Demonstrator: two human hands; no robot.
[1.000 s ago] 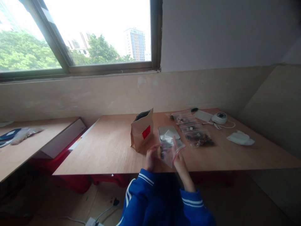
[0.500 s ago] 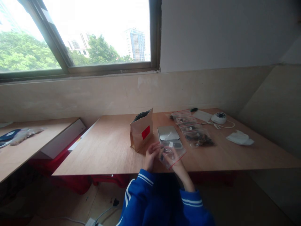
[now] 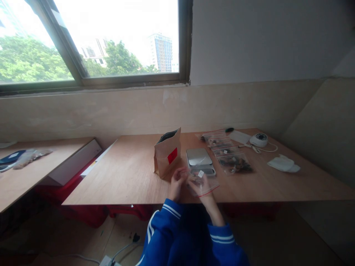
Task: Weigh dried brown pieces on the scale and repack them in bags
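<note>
Both hands are at a clear zip bag [image 3: 209, 183] near the table's front edge. My left hand [image 3: 177, 181] has its fingers curled in at the bag's left edge. My right hand [image 3: 203, 189] grips the bag from the right, its fingers partly seen through the plastic. The bag carries a small white label and a red seal line along its lower side; its small contents are too blurred to name. Just beyond lies a flat silver scale [image 3: 198, 156], partly covered by the bag. To the left a brown paper pouch [image 3: 166, 155] with a red label stands upright, its top open.
Several filled zip bags [image 3: 234, 163] lie in a row right of the scale. Beyond them are a white dome camera [image 3: 258, 139] with its cable and a crumpled white cloth or bag [image 3: 283, 163]. A second table [image 3: 61, 155] stands to the left, below the window.
The zip bag has tilted and its label has moved slightly left and down. My right hand has shifted a little left and up, while my left hand stays nearly in place.
</note>
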